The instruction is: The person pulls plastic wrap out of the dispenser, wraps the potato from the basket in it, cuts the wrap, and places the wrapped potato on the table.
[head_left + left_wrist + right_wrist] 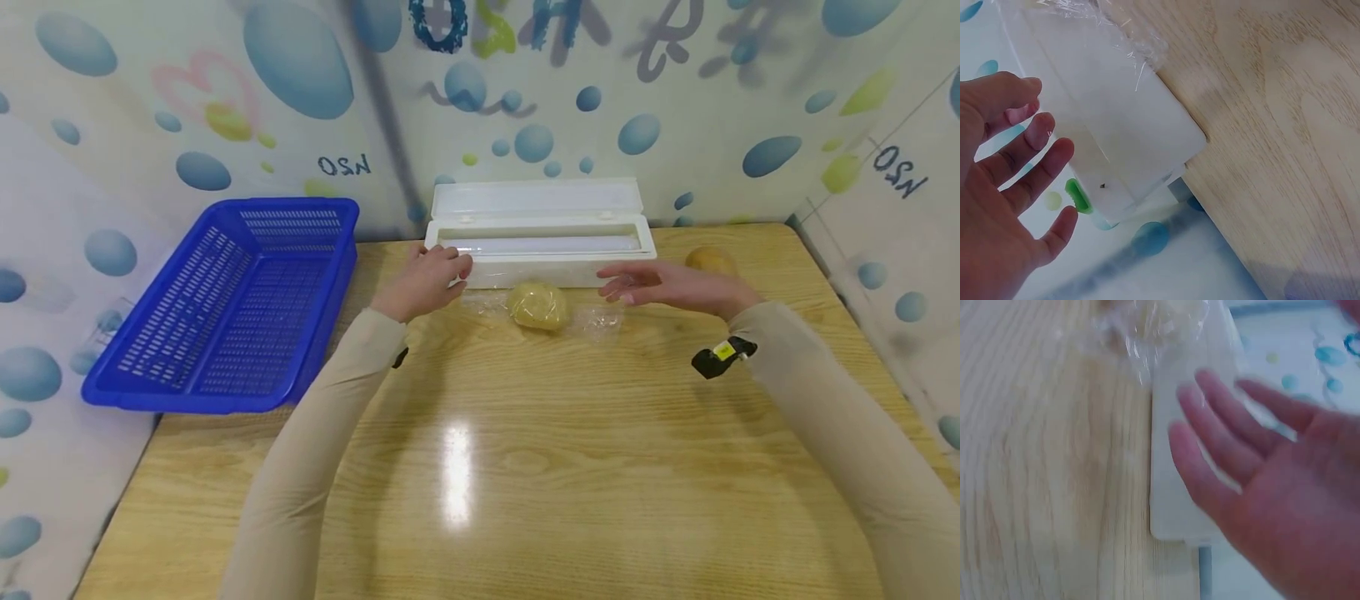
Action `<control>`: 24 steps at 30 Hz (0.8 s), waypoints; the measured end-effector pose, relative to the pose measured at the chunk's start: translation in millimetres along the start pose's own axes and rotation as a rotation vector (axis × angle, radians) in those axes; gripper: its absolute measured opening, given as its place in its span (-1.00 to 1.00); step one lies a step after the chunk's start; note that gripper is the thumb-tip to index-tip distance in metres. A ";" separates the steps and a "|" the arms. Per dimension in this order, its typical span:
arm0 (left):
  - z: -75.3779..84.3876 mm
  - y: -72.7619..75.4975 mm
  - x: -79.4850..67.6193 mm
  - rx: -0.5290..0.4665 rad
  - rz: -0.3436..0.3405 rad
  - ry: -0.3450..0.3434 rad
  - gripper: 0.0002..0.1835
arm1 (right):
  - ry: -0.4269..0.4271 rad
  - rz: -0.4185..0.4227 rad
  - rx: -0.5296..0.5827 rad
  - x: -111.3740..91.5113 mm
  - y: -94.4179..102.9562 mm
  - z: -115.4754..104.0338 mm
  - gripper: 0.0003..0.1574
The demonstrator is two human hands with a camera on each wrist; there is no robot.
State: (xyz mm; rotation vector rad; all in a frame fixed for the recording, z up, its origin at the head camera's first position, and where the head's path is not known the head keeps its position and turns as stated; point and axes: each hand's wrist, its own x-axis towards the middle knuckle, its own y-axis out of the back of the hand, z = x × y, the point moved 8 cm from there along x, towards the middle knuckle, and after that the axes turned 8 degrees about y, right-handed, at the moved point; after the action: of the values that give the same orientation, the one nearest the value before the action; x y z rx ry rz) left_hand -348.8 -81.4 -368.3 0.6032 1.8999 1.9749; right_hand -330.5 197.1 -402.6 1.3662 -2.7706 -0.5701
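Observation:
A white cling film dispenser box stands against the back wall, its lid up and a film roll inside. Before it on the table lies a yellowish potato-like lump under clear cling film, which spreads out crumpled on both sides. At the box's left end hovers my left hand, fingers loosely bent; the left wrist view shows nothing held in them. My right hand is by the box's right end, its fingers spread and holding nothing in the right wrist view.
To the left, a blue plastic basket stands on the table, overhanging its left edge. Partly behind my right hand sits a tan, rounded potato-like item. Patterned walls border the table at the back and sides.

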 end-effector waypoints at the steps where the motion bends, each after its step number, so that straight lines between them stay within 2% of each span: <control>1: 0.7 0.1 0.2 0.001 0.002 -0.005 -0.93 | -0.018 0.027 -0.023 1.8 0.6 0.2 -0.28; 4: 3.5 0.7 0.4 0.000 0.002 -0.019 -0.92 | -0.065 0.127 -0.113 8.1 2.8 -2.5 -0.32; 7: 6.7 1.5 0.2 -0.008 0.001 -0.043 -0.93 | -0.041 0.224 -0.212 15.9 4.0 -12.2 -0.45; 10: 10.3 1.5 -0.3 -0.082 -0.005 -0.082 -0.93 | 0.007 0.328 -0.354 21.6 5.2 -23.2 -0.65; 13: 12.6 -1.7 -1.4 -0.213 -0.040 -0.118 -0.90 | 0.040 0.402 -0.479 25.2 3.8 -30.1 -0.79; 16: 12.5 -8.6 -2.2 -0.343 -0.094 -0.122 -0.87 | 0.046 0.418 -0.551 27.9 -2.8 -33.1 -0.78; 19: 11.5 -15.8 -1.6 -0.400 -0.120 -0.112 -0.81 | 0.030 0.425 -0.607 30.2 -10.4 -33.1 -0.68; 24: 11.3 -27.3 1.3 -0.338 -0.127 -0.102 -0.75 | 0.006 0.436 -0.724 33.1 -23.6 -29.9 -0.59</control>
State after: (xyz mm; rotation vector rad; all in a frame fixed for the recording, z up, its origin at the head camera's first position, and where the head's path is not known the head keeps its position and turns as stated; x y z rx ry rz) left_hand -345.5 -69.6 -395.2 0.4657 1.4611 2.0744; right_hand -328.2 149.0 -387.4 0.5899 -2.3350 -1.3298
